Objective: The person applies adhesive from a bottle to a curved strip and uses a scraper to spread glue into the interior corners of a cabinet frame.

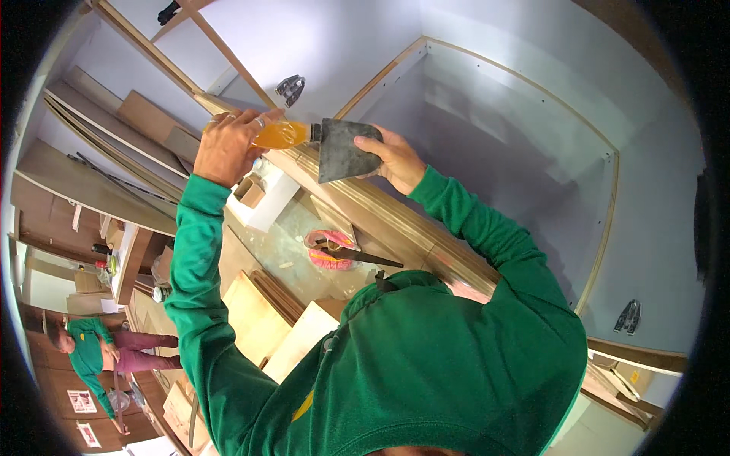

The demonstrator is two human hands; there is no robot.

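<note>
My left hand (pixel 226 148), with rings on its fingers, is wrapped round a clear bottle of amber-orange liquid (pixel 281 135). The bottle lies tilted on its side, its dark neck pointing right. That neck meets the left edge of a flat dark grey scraper (pixel 341 156), or comes very close to it; I cannot tell which. Pinching the scraper's rounded right side is my right hand (pixel 399 159), thumb on top and fingers mostly hidden beneath. Both hands are above the long wooden edge (pixel 411 220) of a pale cabinet panel.
Metal hinges (pixel 290 90) sit on the white panels, one more (pixel 628 317) at lower right. Beyond the edge is a recessed compartment (pixel 517 152). Below lie a handsaw (pixel 365 257), a pink roll (pixel 328 251), a white box (pixel 268 199) and boards (pixel 255 300). Another person (pixel 91 342) stands far left.
</note>
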